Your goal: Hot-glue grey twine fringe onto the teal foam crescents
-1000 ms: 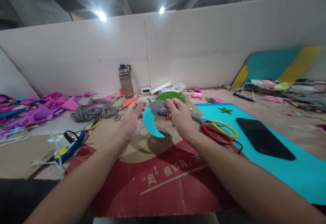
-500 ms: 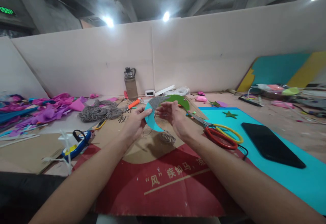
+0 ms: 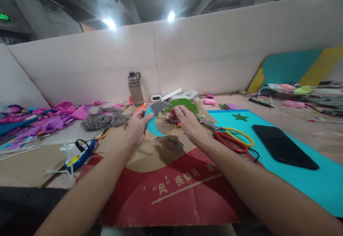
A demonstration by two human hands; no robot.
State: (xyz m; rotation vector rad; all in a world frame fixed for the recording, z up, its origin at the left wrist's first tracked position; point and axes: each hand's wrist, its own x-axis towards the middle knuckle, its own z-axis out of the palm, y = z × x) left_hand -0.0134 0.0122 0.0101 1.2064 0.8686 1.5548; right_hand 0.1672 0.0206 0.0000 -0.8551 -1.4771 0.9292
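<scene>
A crescent (image 3: 153,125) of light blue sheet is pinched by its outer edge in my left hand (image 3: 137,127). Grey cord (image 3: 160,107) covers its upper part up to the tip. To the right of the crescent, my right hand (image 3: 186,121) has its thumb and fingers drawn together; what lies between them is too blurred to make out. Below and between the hands is a small bundle of grey cord (image 3: 174,143) over the cardboard (image 3: 150,157). A green curved piece (image 3: 184,103) shows behind my right hand, partly covered by it.
Scissors (image 3: 232,139) with red and yellow handles lie at the right, near a black phone (image 3: 284,146) on a blue sheet (image 3: 302,189). Grey cord (image 3: 102,118), a bottle (image 3: 135,89), a blue-and-white device (image 3: 80,155) and pink-purple scraps (image 3: 56,118) are further left.
My left hand and the crescent have shifted slightly left. My right hand's fingers, spread beside the crescent before, have come together and turned inward. The view has shifted a little.
</scene>
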